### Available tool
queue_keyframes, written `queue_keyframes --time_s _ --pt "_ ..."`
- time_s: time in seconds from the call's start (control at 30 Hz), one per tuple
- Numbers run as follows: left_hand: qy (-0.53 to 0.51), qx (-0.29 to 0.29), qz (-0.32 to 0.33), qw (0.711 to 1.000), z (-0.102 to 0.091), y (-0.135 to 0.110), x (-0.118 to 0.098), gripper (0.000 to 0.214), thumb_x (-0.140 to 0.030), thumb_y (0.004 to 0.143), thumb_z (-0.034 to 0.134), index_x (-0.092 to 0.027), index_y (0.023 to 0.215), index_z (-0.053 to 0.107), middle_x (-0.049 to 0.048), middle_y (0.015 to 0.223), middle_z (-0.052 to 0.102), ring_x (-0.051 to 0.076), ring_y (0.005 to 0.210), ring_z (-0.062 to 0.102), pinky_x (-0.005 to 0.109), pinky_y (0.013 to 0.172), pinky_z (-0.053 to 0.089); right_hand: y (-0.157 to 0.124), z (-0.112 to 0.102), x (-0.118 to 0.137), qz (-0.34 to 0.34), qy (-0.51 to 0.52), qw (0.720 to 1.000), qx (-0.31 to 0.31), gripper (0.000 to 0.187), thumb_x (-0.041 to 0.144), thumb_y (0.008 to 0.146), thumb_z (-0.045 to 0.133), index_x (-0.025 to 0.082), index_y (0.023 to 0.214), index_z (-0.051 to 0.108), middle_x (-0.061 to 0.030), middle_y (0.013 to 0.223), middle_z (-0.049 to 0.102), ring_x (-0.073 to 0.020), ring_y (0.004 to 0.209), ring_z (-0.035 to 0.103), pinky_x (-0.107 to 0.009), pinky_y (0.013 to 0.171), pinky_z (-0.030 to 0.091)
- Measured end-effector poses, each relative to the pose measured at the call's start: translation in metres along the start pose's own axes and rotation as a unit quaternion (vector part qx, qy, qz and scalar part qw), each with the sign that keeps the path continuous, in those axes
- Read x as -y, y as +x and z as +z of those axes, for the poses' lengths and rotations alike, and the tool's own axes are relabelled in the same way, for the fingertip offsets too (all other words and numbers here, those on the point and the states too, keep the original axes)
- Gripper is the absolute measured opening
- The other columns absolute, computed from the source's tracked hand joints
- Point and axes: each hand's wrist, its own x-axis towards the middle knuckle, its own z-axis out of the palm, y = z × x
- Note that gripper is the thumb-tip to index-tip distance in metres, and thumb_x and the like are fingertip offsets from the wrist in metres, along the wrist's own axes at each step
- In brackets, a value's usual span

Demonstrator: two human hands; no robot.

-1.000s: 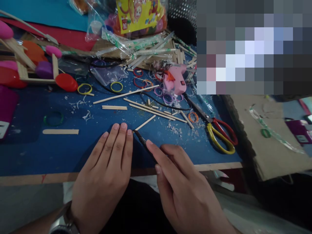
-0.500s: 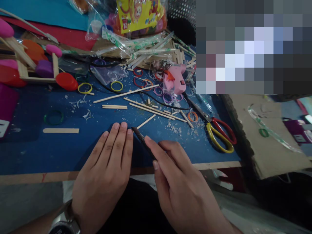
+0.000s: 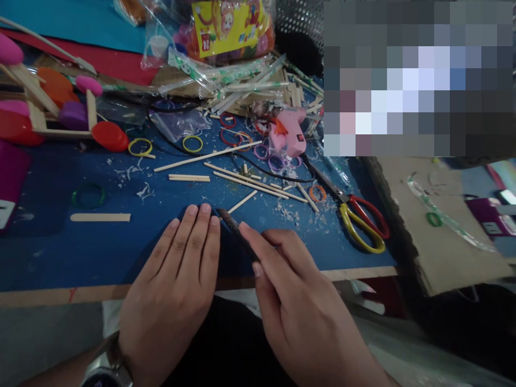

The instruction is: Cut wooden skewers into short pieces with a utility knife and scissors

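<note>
My left hand (image 3: 177, 274) lies flat on the blue tabletop (image 3: 36, 263) near its front edge, fingers stretched out close together. Whatever may lie beneath its palm and fingers is hidden. In my right hand (image 3: 290, 290) is a slim dark cutter knife (image 3: 238, 232), held with the index finger along its top. Its tip rests close beside the fingertips of my left hand. Just beyond the tip lies a short thin wooden stick (image 3: 242, 201). A flat popsicle stick (image 3: 100, 217) is on the table to the left.
Scissors (image 3: 363, 226) with red and yellow handles lie at right. Behind are several thin sticks (image 3: 258, 185), rubber bands (image 3: 192, 143), a pink glue gun (image 3: 293, 131) and its black cord. A stick model with coloured spoons (image 3: 66, 131) stands at left; cardboard (image 3: 455, 252) sits at right.
</note>
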Motion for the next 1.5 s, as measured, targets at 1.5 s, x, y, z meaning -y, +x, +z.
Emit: queue_keyframes --time_s 1.5 --pt "0.033 0.012 0.019 0.999 -0.004 0.001 -0.002 0.052 -0.014 0.099 0.036 0.010 0.143 0.048 0.0316 0.149 0.052 0.041 0.135 0.057 0.051 0.107 0.056 -0.019 0.008 0.003 -0.050 -0.111 0.992 -0.024 0.051 0.004 0.097 0.039 0.004 0.147 0.050 -0.0182 0.115 0.064 -0.0253 0.097 0.070 -0.036 0.071 0.068"
